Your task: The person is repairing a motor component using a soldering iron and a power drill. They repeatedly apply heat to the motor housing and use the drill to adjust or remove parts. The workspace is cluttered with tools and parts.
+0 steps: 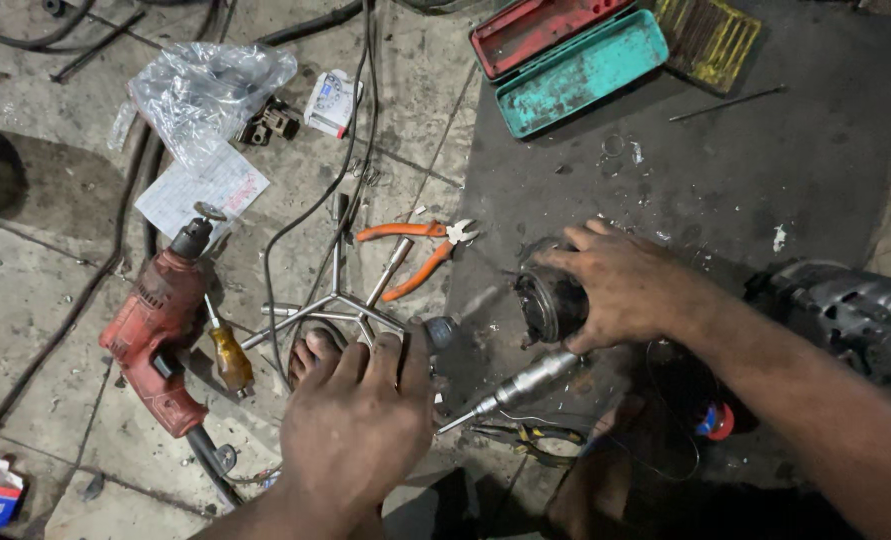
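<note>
Cylindrical motor housing (550,300) sits on the dark floor mat (725,170), right hand (620,285) clamped around it to steady it. Left hand (360,415) hovers open, fingers spread, over a four-way wrench (335,300), near the red drill (155,330) and orange pliers (420,250).

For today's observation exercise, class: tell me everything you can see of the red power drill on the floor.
The red power drill lies on its side on the stained concrete floor, left of the left hand, which does not touch it. Its body looks like scuffed, dirty red plastic with a black trigger area; the dark metal chuck points up toward a white paper sheet. A black cord leaves the handle's base. An amber-handled screwdriver lies against its right side.
</note>
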